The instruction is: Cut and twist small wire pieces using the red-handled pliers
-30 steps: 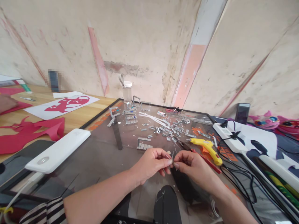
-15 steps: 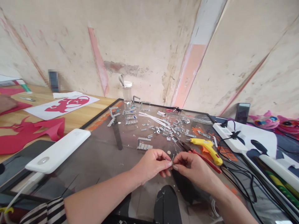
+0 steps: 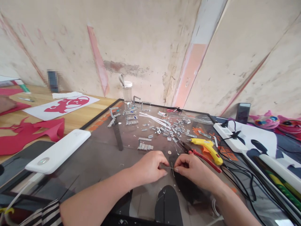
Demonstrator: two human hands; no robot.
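My right hand (image 3: 196,171) pinches a thin silvery wire (image 3: 173,169) between thumb and forefinger, above the dark glass tabletop. The wire looks crossed or twisted, with short ends sticking out. Just left of it is my left hand (image 3: 151,166), thumb and forefinger apart, with a fine strand of the wire reaching into the gap between them. Beyond my hands lies a small grey bench-shaped piece (image 3: 145,146). Red-handled pliers (image 3: 204,159) rest behind my right hand, beside a yellow glue gun (image 3: 208,148).
Many small grey metal-like bits (image 3: 172,130) lie scattered mid-table near white strips (image 3: 155,119). More small bench-like models (image 3: 131,119) stand farther back by a lidded jar (image 3: 127,92). A white power bank (image 3: 58,150) is at left, a power strip (image 3: 229,138) at right. Another person's hand (image 3: 7,103) shows far left.
My left thumb and forefinger have parted and drawn slightly left from the wire. My right hand keeps its pinch. The wire between them is now more exposed.
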